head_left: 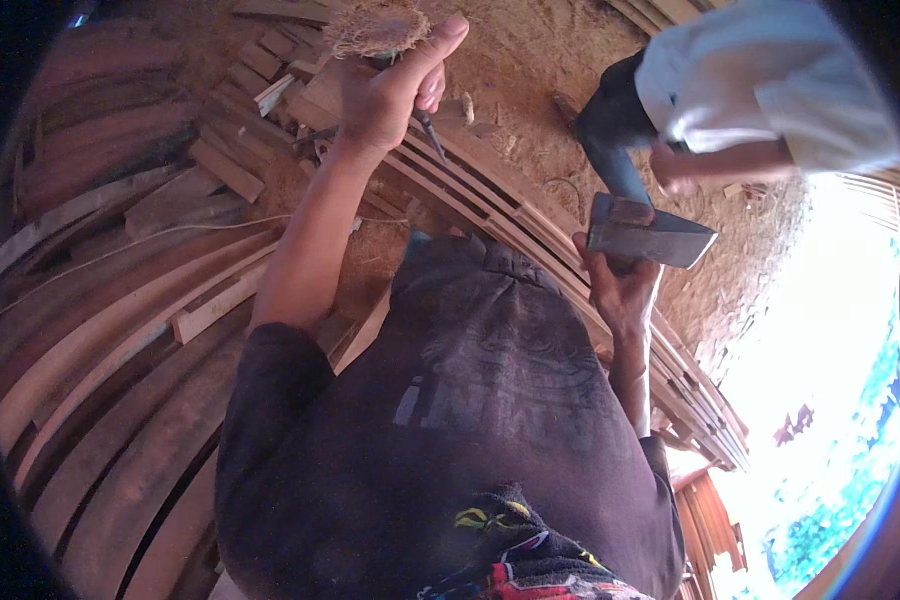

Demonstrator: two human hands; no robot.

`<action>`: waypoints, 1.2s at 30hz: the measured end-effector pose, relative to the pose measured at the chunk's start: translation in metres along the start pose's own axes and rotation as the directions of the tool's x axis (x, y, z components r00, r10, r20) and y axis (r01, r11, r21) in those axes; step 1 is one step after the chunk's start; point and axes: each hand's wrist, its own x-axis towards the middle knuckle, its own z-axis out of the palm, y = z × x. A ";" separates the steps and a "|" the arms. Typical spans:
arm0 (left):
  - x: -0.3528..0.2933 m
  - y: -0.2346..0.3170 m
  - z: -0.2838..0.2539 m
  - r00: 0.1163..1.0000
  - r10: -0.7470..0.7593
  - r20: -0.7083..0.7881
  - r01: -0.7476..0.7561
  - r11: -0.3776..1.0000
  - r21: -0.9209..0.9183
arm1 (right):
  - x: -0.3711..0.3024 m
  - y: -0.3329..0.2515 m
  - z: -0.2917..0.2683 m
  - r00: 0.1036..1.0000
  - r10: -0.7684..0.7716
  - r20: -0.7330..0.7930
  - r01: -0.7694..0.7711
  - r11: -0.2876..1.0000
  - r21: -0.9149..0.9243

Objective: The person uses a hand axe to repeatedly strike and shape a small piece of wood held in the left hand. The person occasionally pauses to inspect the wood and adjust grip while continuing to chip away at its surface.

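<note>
My left hand (395, 95) is raised at the top, fingers closed around a thin dark pointed tool (430, 136) whose tip slants down past the palm. A tangled brown fibrous clump (378, 28) sits at the top of this hand; I cannot tell whether it is gripped too. To the right, my right hand (625, 287) grips a grey wedge-shaped metal block (655, 240) from below. A brown patch shows on the block's upper face, and its exact kind is unclear. The two hands are well apart.
Long wooden strips (500, 215) run diagonally beneath my arms. Curved planks (120, 370) are stacked at the left. Another person (760, 90) in a light shirt bends at the upper right, a blurred arm near the block. Brown sawdust-like litter (530, 60) covers the ground.
</note>
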 end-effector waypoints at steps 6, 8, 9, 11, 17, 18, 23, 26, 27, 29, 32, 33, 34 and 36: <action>0.004 -0.023 0.026 0.985 0.083 -0.152 -0.061 0.988 0.145 | -0.012 0.020 0.017 0.968 0.245 0.057 -0.246 0.969 0.014; 0.004 -0.027 0.029 0.979 0.043 -0.197 -0.010 0.986 0.164 | -0.014 0.030 0.017 0.976 0.212 0.040 -0.212 0.977 -0.015; 0.007 -0.028 0.030 0.977 0.033 -0.212 0.005 0.984 0.176 | -0.013 0.031 0.017 0.978 0.206 0.031 -0.205 0.978 -0.025; 0.010 -0.028 0.029 0.980 0.051 -0.194 -0.013 0.981 0.193 | -0.009 0.027 0.017 0.977 0.211 0.023 -0.210 0.977 -0.045; 0.004 -0.045 0.029 0.978 0.129 -0.162 -0.065 0.934 0.351 | -0.001 0.018 0.014 0.971 0.236 0.048 -0.231 0.969 -0.089; 0.004 -0.046 0.028 0.977 0.145 -0.156 -0.077 0.925 0.373 | 0.001 0.014 0.014 0.969 0.240 0.051 -0.234 0.967 -0.097; 0.004 -0.046 0.024 0.986 0.124 -0.115 -0.064 0.903 0.426 | 0.009 0.011 0.014 0.973 0.228 0.040 -0.222 0.967 -0.128; 0.002 -0.053 0.028 0.975 0.206 -0.080 -0.138 0.852 0.505 | 0.021 0.005 0.014 0.995 0.096 0.039 -0.094 0.994 -0.050; 0.001 -0.055 0.030 0.965 0.256 -0.054 -0.185 0.815 0.549 | 0.029 -0.005 0.012 0.999 0.034 0.027 -0.033 0.999 -0.021; 0.001 -0.054 0.032 0.936 0.351 0.016 -0.282 0.725 0.628 | 0.045 -0.039 0.007 0.996 -0.091 -0.012 0.091 0.996 0.005; -0.003 -0.052 0.027 0.924 0.361 0.126 -0.336 0.610 0.718 | 0.061 -0.104 0.004 0.975 -0.213 -0.070 0.220 0.968 0.122; -0.005 -0.053 0.025 0.927 0.343 0.156 -0.338 0.578 0.742 | 0.064 -0.117 0.008 0.967 -0.241 -0.088 0.253 0.951 0.178; -0.007 -0.057 0.025 0.898 0.398 0.190 -0.390 0.515 0.764 | 0.067 -0.122 0.017 0.919 -0.386 -0.083 0.392 0.917 0.074; -0.014 -0.073 0.021 0.836 0.482 0.264 -0.479 0.404 0.779 | 0.078 -0.116 0.029 0.856 -0.476 0.200 0.516 0.806 -0.292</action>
